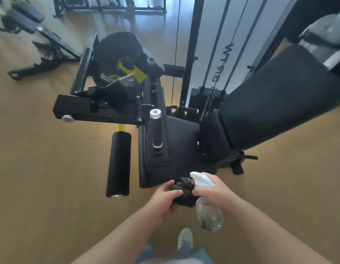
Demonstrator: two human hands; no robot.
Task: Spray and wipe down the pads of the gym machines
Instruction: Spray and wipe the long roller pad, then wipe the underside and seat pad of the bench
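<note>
Before the seat pad [182, 134] — left hand [163, 199] grips cloth [184, 193], right hand [215, 189] spray bottle [208, 212].

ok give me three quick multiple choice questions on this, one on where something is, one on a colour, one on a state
1. Where is the roller pad relative to the seat pad?
A. to its left B. to its right C. lying on top of it
2. What colour is the trigger head of the spray bottle?
A. yellow B. white C. red
3. What is the left hand doing?
A. hanging open and empty B. making an empty fist C. gripping a dark cloth

Answers: 1 A, the roller sits off the seat's left edge. 2 B, the head above the clear bottle in the right hand is white. 3 C, its fingers curl round the cloth.
</note>
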